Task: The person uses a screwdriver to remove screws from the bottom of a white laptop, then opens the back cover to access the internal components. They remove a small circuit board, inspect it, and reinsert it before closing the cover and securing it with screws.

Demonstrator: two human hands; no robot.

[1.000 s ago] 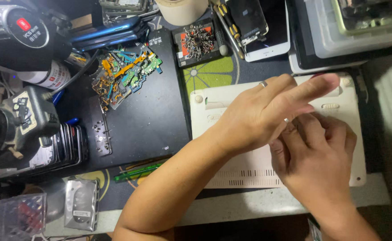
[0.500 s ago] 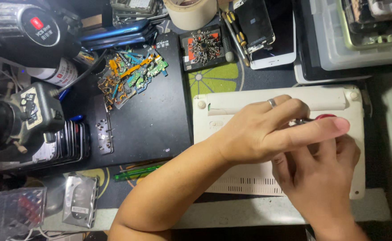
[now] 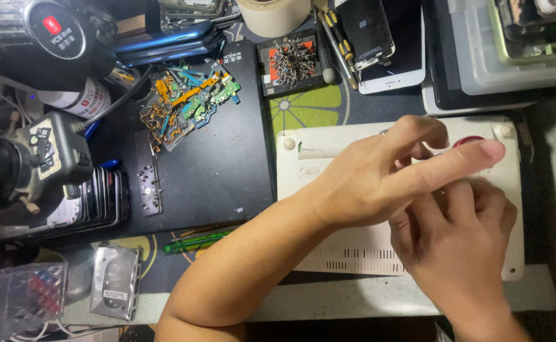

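Observation:
A white laptop (image 3: pixel 354 240) lies upside down on the bench with its vent slots toward me. My left hand (image 3: pixel 379 177) reaches across it from the lower left. Its curled fingers and one straight finger close around a small red-capped tool (image 3: pixel 469 140) near the laptop's far right corner. My right hand (image 3: pixel 461 247) comes up from the bottom right. Its fingers are curled just under the left hand and touch it. What they hold is hidden.
A black mat (image 3: pixel 214 177) to the left carries a heap of small circuit parts (image 3: pixel 186 101). A screw tray (image 3: pixel 290 60), screwdrivers (image 3: pixel 338 41), phones (image 3: pixel 385 38), a tape roll (image 3: pixel 274 12), plastic bins (image 3: pixel 512 57), a microscope (image 3: pixel 18 171), a green tool (image 3: pixel 195 242) and a metal drive (image 3: pixel 116 282) surround it.
The view has drifted so the laptop sits lower. My left hand's fingers have curled and the red cap now shows between them. My right hand stays under it.

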